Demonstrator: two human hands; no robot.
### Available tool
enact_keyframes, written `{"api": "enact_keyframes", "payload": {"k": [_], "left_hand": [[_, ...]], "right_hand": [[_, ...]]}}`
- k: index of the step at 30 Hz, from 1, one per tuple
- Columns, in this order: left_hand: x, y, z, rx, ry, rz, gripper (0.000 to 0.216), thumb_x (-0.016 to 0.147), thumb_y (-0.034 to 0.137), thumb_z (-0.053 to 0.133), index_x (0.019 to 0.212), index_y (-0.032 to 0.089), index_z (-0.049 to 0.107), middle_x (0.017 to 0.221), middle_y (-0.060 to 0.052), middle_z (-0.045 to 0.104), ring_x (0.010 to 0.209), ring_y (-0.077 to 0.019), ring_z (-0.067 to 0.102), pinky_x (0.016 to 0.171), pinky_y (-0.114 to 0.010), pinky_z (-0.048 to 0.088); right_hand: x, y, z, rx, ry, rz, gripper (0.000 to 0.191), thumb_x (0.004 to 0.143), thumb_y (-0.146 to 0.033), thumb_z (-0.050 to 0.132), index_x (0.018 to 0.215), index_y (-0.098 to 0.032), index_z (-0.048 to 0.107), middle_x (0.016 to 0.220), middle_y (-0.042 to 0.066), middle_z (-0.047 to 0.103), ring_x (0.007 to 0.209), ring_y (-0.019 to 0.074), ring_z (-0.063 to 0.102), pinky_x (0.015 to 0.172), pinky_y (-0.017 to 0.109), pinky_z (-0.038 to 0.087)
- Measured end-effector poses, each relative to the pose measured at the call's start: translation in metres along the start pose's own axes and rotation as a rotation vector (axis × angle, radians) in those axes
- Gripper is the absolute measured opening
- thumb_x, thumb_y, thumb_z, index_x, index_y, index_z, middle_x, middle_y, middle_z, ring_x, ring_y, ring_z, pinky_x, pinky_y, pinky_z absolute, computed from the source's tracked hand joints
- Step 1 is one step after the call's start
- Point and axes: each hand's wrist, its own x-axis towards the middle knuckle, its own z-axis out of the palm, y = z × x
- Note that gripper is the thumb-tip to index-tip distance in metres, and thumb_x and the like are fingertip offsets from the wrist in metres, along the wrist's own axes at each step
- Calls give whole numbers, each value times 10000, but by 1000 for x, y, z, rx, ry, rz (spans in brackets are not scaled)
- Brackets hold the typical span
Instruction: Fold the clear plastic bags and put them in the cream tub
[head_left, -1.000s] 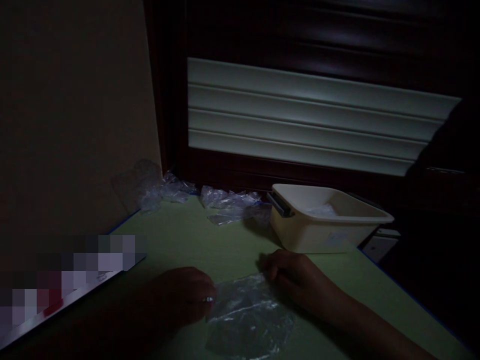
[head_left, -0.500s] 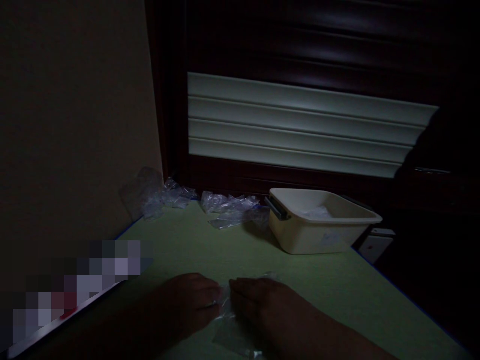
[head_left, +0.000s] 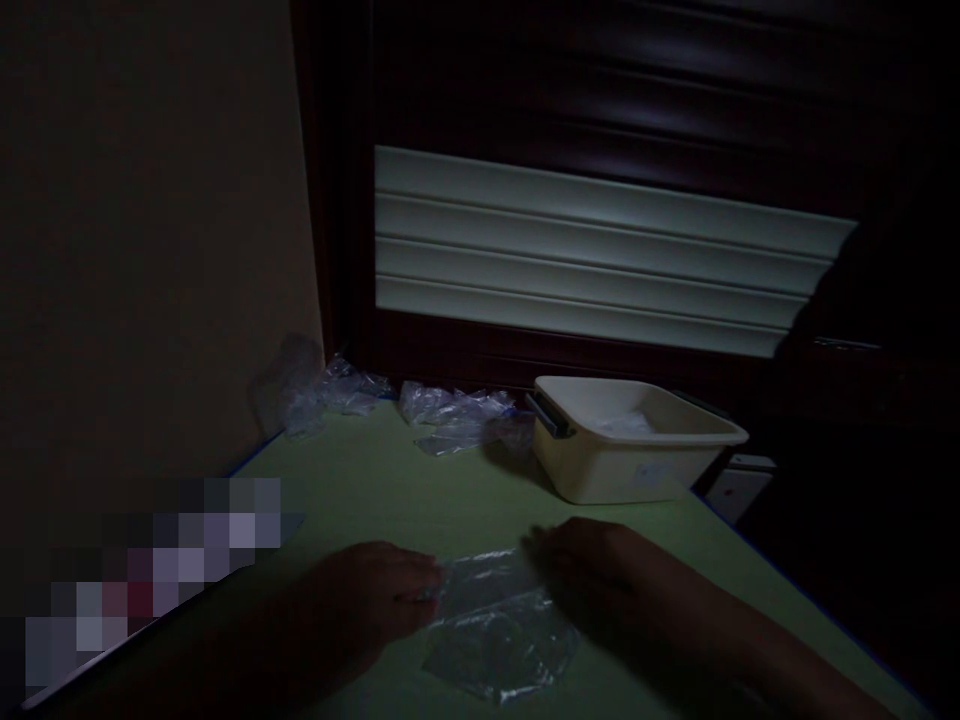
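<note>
A clear plastic bag (head_left: 502, 640) lies flat and slightly creased on the green tabletop (head_left: 420, 500), with light glinting off its folds. At its left edge is my left hand (head_left: 382, 600), fingers closed together on the film. My right hand (head_left: 607, 570) is over the bag's upper right side, its fingers stretched out and smeared by motion; whether it touches the film is hard to tell. Deep shadow covers both forearms.
A cream plastic tub (head_left: 630, 470) with dark handles stands at the back right, holding something pale and translucent. Crumpled clear bags (head_left: 457, 410) lie along the back edge. Beyond the right edge is a white device (head_left: 739, 487). A pixelated flat item (head_left: 165, 590) lies left.
My right hand has moved right and away from my left hand, uncovering the bag, which now shows spread flatter. My left hand has stayed at the bag's left edge.
</note>
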Motion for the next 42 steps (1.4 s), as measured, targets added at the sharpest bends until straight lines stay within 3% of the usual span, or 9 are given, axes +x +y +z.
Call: {"api": "enact_keyframes", "payload": {"k": [4, 10, 14, 19, 24, 27, 32, 39, 42], "left_hand": [[3, 1, -3, 1, 34, 8, 318, 1010, 153, 348, 903, 196, 644, 884, -32, 739, 825, -162, 685, 705, -257, 525], [8, 3, -8, -39, -29, -41, 217, 878, 45, 462, 927, 184, 621, 951, -31, 720, 870, -176, 657, 788, -286, 518], [12, 6, -14, -163, -31, -253, 305, 823, 68, 482, 1090, 170, 589, 1027, -77, 684, 919, -199, 631, 810, -311, 523], [5, 4, -7, -342, -19, -511, 649, 697, 202, 717, 1291, 197, 456, 1160, -93, 603, 1053, -262, 556, 903, -409, 472], [7, 3, -3, -467, -58, -490, 296, 712, 137, 664, 996, 189, 599, 937, -35, 609, 898, -207, 562, 810, -322, 457], [12, 4, -4, -494, -31, -485, 100, 716, 110, 590, 788, 174, 560, 810, -11, 564, 793, -176, 546, 717, -274, 436], [10, 2, 1, -500, -23, -468, 65, 755, 117, 521, 736, 178, 509, 768, -12, 557, 743, -164, 532, 676, -261, 409], [7, 1, 3, -516, -42, -467, 79, 777, 116, 507, 787, 178, 556, 767, -16, 582, 731, -159, 556, 656, -256, 426], [7, 1, 4, -548, -28, -424, 150, 757, 85, 496, 825, 183, 587, 784, -20, 617, 748, -159, 576, 669, -254, 446]], "right_hand": [[25, 12, 12, -86, 26, -14, 252, 833, -213, 577, 1074, -169, 640, 1014, 101, 647, 880, 205, 612, 808, 312, 476], [29, 11, 21, 74, 56, 64, 45, 745, -125, 600, 771, -163, 598, 839, 40, 579, 730, 151, 562, 631, 243, 438], [23, 3, 23, 139, 130, 57, 77, 792, -125, 541, 740, -179, 524, 743, 11, 567, 659, 138, 529, 570, 230, 396], [17, -7, 21, 214, 202, 15, 122, 896, -249, 474, 787, -199, 492, 758, 33, 605, 673, 154, 548, 586, 249, 426], [13, -9, 22, 219, 241, -35, 134, 919, -269, 440, 821, -199, 498, 802, 49, 622, 717, 165, 573, 629, 265, 454], [14, -8, 24, 284, 244, -46, 59, 884, -253, 489, 863, -199, 503, 839, 58, 634, 758, 178, 583, 658, 280, 469], [18, 0, 26, 505, 120, 57, 457, 749, -219, 656, 1160, -183, 460, 996, 78, 647, 761, 168, 599, 637, 273, 487], [19, 4, 24, 339, 95, 88, 87, 752, -104, 585, 820, -146, 619, 697, 1, 619, 613, 128, 546, 546, 228, 404], [20, 4, 23, 276, 128, 78, 77, 740, -95, 564, 751, -155, 611, 666, -6, 609, 600, 127, 541, 530, 224, 393]]}}
